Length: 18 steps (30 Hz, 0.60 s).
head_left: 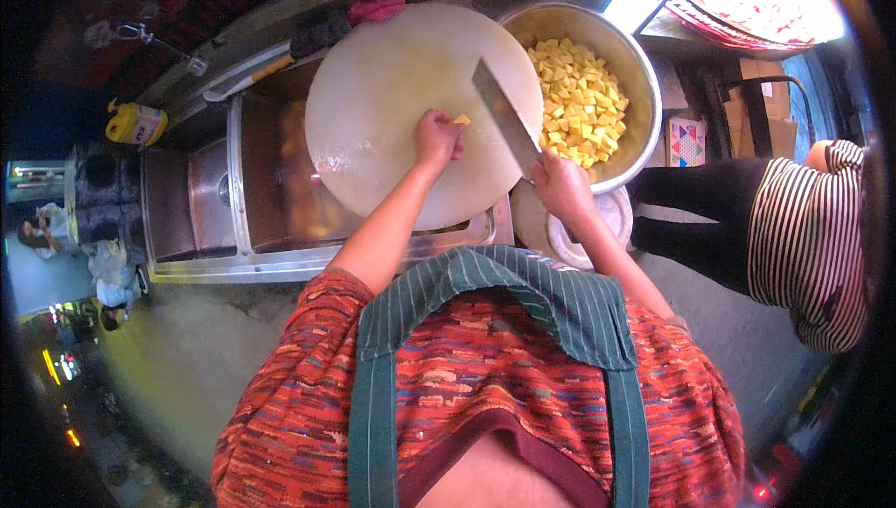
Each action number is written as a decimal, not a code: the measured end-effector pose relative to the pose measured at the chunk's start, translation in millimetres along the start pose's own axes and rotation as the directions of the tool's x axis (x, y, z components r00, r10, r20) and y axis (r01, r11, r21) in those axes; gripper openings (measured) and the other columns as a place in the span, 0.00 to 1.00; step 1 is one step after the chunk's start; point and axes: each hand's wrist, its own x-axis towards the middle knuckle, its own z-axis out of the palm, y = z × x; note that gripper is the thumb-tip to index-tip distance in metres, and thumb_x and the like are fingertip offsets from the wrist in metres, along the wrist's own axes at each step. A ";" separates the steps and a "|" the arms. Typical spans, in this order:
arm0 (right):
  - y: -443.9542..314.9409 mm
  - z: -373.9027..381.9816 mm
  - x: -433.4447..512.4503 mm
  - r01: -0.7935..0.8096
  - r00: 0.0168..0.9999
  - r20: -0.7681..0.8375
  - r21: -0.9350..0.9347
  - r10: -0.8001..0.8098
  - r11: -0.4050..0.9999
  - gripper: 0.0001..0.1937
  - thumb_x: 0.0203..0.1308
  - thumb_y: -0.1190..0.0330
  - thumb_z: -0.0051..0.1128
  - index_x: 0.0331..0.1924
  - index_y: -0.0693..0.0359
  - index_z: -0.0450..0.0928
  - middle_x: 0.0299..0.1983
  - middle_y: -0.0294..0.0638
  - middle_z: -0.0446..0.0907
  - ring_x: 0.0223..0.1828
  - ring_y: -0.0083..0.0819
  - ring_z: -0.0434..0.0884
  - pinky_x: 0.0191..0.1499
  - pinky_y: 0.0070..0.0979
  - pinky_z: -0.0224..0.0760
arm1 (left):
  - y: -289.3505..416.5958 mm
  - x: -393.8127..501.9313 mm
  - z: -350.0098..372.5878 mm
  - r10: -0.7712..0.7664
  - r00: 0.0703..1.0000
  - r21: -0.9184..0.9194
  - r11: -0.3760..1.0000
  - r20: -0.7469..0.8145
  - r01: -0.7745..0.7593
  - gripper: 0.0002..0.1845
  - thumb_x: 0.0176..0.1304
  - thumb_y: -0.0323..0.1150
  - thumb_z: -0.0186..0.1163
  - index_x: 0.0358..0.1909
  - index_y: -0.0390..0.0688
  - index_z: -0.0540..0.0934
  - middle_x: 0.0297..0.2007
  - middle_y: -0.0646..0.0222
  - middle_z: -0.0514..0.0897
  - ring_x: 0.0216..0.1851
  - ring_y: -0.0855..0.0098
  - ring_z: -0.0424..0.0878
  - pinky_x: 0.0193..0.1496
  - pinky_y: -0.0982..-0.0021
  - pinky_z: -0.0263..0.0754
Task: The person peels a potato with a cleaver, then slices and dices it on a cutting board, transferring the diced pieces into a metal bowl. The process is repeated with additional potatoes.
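A small yellow potato-like piece sticks out from the fingertips of my left hand, above the middle of a large round white cutting board. My right hand grips the handle of a cleaver near the board's right edge. Its broad blade points up and to the left over the board. Beside the board on the right, a deep metal bowl holds many cut yellow cubes.
The board rests over a stainless steel sink. A yellow jug stands at far left. A pink cloth lies behind the board. A white lidded bucket sits below the bowl. A person in a striped top stands at right.
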 end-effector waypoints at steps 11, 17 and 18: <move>54.7 47.8 11.5 0.144 0.960 0.222 0.137 -0.172 0.980 0.13 0.61 0.64 0.51 0.40 0.64 0.81 0.32 0.57 0.82 0.34 0.50 0.83 0.37 0.42 0.74 | -69.2 -42.1 -144.6 0.043 0.847 -0.178 0.971 -0.531 -0.160 0.04 0.64 0.30 0.57 0.37 0.41 0.74 0.23 0.70 0.75 0.16 0.77 0.73 0.12 0.76 0.66; 115.3 -20.5 63.4 -0.296 0.948 -0.006 0.347 0.318 0.890 0.11 0.61 0.67 0.53 0.40 0.67 0.76 0.18 0.42 0.72 0.14 0.29 0.71 0.18 0.30 0.65 | -160.0 -25.2 -278.8 0.003 0.593 -0.049 0.996 -0.805 -0.072 0.05 0.61 0.32 0.57 0.34 0.40 0.77 0.30 0.62 0.80 0.27 0.65 0.80 0.29 0.65 0.77; 114.1 -27.7 70.7 -0.260 0.960 -0.048 0.210 0.276 0.942 0.12 0.60 0.68 0.52 0.43 0.67 0.75 0.19 0.44 0.73 0.15 0.34 0.73 0.19 0.33 0.67 | -173.4 -14.3 -295.6 -0.029 0.602 0.000 0.999 -0.798 0.048 0.07 0.60 0.32 0.57 0.35 0.40 0.77 0.33 0.59 0.81 0.31 0.62 0.81 0.34 0.64 0.77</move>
